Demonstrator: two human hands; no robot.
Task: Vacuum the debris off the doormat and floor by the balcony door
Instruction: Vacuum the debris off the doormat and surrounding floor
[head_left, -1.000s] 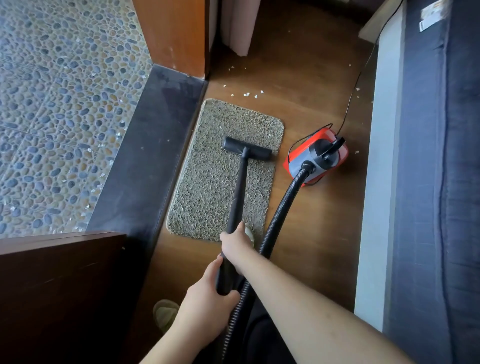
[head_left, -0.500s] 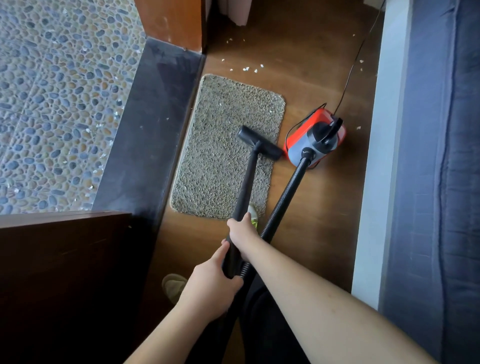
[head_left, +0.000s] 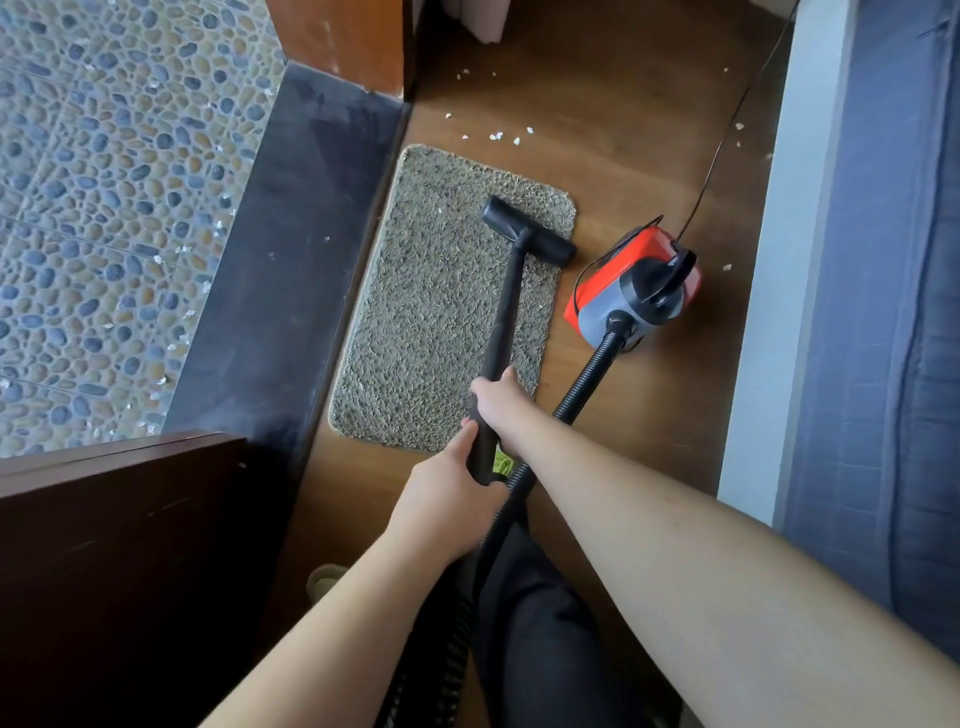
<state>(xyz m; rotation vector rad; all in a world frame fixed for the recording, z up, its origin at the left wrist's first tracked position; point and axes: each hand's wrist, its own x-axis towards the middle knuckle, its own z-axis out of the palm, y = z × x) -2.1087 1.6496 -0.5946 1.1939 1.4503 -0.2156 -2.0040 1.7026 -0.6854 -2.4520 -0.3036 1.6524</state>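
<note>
Both hands on the black wand (head_left: 501, 332). Right hand (head_left: 493, 402) wrapped around it higher up the tube, over the near right corner of the doormat (head_left: 436, 312). Left hand (head_left: 447, 499) gripping the wand's near end, thumb along the tube, just past the mat's near edge.

Floor nozzle (head_left: 527, 231) sitting on the doormat near its far right corner, angled, right tip at the mat's right edge. Wand running from there back toward the near edge.

Doormat lying on the wood floor (head_left: 623, 130), left edge against the dark threshold (head_left: 291, 249). A few pale specks on the pile near the far left part.

Red and grey canister (head_left: 636, 291) on the floor just beside the mat's right edge, not touching it as far as visible. Ribbed hose (head_left: 587, 371) leaving its near face, passing under the right forearm and back to the wand's near end. Thin power cord (head_left: 727, 135) running from the canister toward the far right.

White debris (head_left: 496, 136) scattered on the floor just beyond the mat's far edge, more bits near the white bed base (head_left: 769, 260) on the right and one beside the canister. More specks on the threshold and the pebble-pattern balcony tiles (head_left: 104, 208) at left.

Dark wooden door panel (head_left: 114, 545) at near left. Blue bedding (head_left: 893, 312) along the right edge.
</note>
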